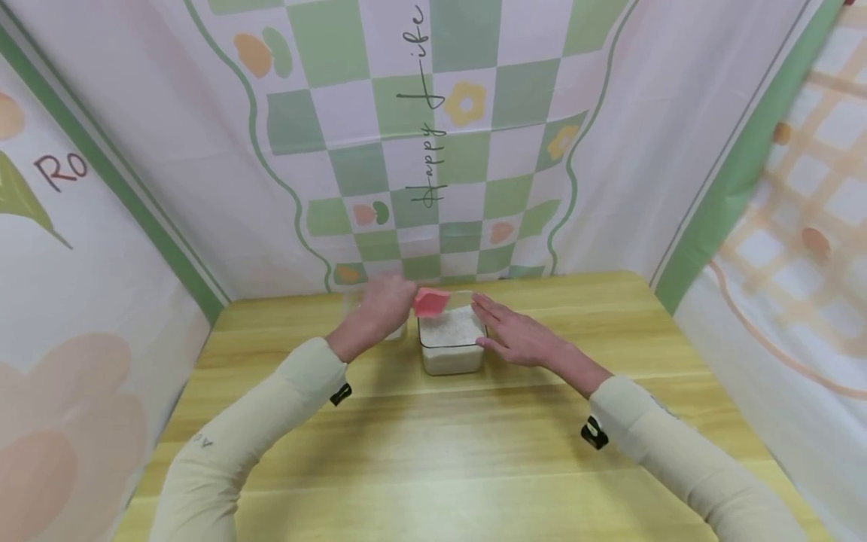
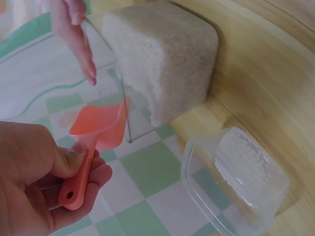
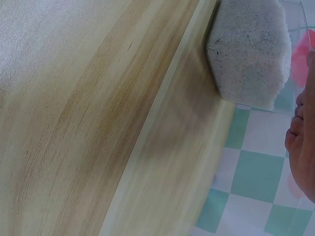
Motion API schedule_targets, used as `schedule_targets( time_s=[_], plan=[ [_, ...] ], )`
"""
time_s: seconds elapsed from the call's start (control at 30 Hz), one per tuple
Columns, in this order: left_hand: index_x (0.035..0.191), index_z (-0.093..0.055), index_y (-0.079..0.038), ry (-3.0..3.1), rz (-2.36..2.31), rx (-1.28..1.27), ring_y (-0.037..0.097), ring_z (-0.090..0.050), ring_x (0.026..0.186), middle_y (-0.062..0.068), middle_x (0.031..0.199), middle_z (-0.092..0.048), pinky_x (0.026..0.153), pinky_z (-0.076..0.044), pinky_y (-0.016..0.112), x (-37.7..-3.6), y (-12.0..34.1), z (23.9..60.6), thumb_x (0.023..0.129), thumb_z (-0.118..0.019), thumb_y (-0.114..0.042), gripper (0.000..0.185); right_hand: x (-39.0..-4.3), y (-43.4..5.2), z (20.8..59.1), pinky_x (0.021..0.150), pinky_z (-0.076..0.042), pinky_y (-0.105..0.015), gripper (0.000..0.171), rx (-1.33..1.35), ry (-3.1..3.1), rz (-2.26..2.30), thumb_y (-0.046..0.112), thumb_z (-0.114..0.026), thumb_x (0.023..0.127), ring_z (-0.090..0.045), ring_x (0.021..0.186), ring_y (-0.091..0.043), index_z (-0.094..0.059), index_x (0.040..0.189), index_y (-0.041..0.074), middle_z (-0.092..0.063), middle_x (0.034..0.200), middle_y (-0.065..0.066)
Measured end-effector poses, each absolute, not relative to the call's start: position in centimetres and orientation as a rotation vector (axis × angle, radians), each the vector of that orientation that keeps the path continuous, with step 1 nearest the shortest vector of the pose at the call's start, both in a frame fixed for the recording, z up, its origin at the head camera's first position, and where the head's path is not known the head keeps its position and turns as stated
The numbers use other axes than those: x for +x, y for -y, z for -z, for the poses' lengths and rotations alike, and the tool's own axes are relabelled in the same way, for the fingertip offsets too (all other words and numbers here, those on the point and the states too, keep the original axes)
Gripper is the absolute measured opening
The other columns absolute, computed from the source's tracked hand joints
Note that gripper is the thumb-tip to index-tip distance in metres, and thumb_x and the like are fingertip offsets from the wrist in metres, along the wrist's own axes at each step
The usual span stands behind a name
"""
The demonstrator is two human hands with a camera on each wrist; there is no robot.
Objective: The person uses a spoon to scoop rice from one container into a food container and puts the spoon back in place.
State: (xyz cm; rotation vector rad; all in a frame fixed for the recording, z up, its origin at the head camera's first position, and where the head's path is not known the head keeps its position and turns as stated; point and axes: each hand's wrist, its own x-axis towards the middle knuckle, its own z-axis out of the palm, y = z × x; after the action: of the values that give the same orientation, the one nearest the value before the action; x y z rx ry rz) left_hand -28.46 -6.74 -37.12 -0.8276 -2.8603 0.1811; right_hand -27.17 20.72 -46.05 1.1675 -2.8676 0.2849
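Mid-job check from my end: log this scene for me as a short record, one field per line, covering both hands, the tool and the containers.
left hand: grips the pink scoop by its handle; hand
right hand: fingers extended at the right rim of the large container; hand
scoop position: near the large container's left rim; contact unclear
scoop contents: no grains visible
large container: clear, upright, well filled with white grains
small container: clear, left of the large one, some white grains inside
surface: wooden table
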Motion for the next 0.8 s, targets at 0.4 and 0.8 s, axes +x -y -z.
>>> schedule_targets(
  time_s=[0.4,0.8],
  plan=[
    [0.089,-0.074,-0.026,2.819,-0.296,-0.933,0.016,-0.062,0.065,-0.003,0.074,-0.069,0.055,-0.056,0.033,-29.4,3.7,39.2,0.093,-0.066,-0.016,0.013,-27.4,-20.8,46.6,0.120,-0.031,-0.049,0.071,1.161,2.863,-0.296,0.039,-0.045,0.105,-0.021,0.152,-0.034,-0.021,0.155,-0.004,-0.017,0.165,-0.022],
    [0.083,-0.072,-0.013,2.864,-0.402,-1.046,0.018,-0.066,0.078,0.002,0.086,-0.072,0.065,-0.059,0.032,-30.5,1.1,39.8,0.097,-0.064,-0.035,0.027,-27.5,-20.7,46.6,0.121,-0.030,-0.048,0.071,1.176,2.837,-0.285,0.038,-0.047,0.104,-0.021,0.152,-0.034,-0.023,0.155,-0.005,-0.017,0.165,-0.022]
  ],
)
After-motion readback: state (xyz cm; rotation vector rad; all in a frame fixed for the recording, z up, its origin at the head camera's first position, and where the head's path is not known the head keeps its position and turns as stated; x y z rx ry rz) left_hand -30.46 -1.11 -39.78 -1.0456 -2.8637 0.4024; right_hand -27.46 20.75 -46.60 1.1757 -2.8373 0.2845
